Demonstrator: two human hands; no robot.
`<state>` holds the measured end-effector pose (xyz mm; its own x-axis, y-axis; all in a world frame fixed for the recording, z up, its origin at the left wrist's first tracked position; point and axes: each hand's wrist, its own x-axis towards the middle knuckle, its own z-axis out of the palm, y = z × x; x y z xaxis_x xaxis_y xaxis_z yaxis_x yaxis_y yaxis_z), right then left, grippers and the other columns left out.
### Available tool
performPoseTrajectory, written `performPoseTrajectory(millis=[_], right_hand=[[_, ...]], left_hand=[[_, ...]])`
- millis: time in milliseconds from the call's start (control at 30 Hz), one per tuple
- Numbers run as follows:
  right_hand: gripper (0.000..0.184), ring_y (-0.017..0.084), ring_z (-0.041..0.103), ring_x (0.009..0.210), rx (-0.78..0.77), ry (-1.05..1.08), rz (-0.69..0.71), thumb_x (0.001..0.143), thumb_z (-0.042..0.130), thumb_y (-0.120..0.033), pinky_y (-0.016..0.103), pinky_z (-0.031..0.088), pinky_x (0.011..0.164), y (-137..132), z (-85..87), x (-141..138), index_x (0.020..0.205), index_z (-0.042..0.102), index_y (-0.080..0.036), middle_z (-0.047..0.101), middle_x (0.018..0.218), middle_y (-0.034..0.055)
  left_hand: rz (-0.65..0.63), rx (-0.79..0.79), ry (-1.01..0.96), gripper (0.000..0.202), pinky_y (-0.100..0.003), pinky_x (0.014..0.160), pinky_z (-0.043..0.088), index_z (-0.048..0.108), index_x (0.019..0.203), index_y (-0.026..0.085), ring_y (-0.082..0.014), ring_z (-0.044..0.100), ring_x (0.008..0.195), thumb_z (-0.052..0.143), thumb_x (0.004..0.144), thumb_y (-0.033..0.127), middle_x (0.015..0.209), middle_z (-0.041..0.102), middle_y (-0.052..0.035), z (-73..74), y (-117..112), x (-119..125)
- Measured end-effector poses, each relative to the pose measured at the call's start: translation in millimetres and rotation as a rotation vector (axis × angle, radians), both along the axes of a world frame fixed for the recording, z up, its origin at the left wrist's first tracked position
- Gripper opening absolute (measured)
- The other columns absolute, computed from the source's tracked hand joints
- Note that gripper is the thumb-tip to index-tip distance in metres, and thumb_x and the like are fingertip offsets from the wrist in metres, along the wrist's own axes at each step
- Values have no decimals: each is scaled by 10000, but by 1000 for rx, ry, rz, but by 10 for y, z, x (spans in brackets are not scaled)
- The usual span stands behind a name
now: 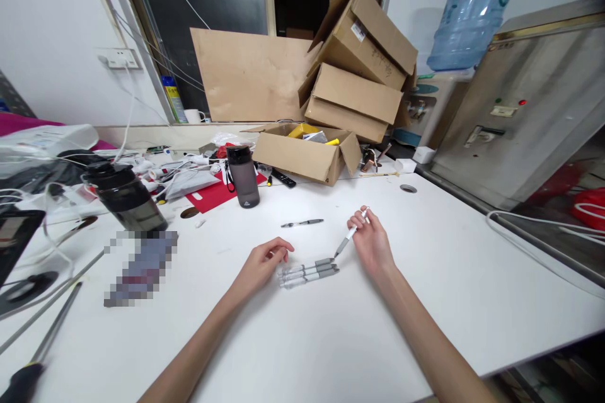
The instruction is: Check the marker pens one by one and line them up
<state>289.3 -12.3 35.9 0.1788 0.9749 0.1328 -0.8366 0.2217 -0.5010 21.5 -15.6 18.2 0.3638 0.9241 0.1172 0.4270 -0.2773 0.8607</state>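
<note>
Pens point(309, 272) lie in a small row on the white table point(425, 302), side by side and touching, right in front of the person. Each one has a clear body and a grey cap, and the caps point to the right. The left hand point(261, 266) rests at the clear ends of the row. Its fingers are curled in and touch the pens there, but they do not wrap around them.

The right hand point(371, 240) is just beside the row, a little up off the table. It pinches one more pen point(348, 237) between its fingers. That pen tilts down, and its grey end nearly meets the capped ends of the row.

Another pen point(302, 223) lies alone further back on the table, apart from both hands. Behind it stands a dark bottle point(242, 175), and near that sits an open cardboard box point(306, 152). More boxes point(362, 63) are stacked behind that. A bigger dark bottle point(123, 196) stands off to the left.
</note>
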Motion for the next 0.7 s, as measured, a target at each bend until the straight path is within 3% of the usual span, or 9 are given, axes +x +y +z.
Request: performPoseTrajectory(millis=[267, 700], right_hand=[[207, 117, 309, 536, 30, -4, 63, 904, 515, -232, 236, 391, 532, -33, 34, 53, 709, 449, -210, 231, 652, -58], [119, 117, 310, 555, 57, 37, 61, 911, 475, -188, 233, 386, 543, -71, 76, 22, 808, 535, -198, 240, 662, -53]], left_hand=[[6, 22, 71, 286, -276, 688, 378, 691, 976, 212, -179, 520, 692, 449, 948, 361, 783, 673, -3, -69, 27, -14], [-101, -49, 59, 275, -265, 683, 375, 683, 982, 208, -162, 504, 715, 436, 950, 324, 814, 635, 0, -73, -27, -1]])
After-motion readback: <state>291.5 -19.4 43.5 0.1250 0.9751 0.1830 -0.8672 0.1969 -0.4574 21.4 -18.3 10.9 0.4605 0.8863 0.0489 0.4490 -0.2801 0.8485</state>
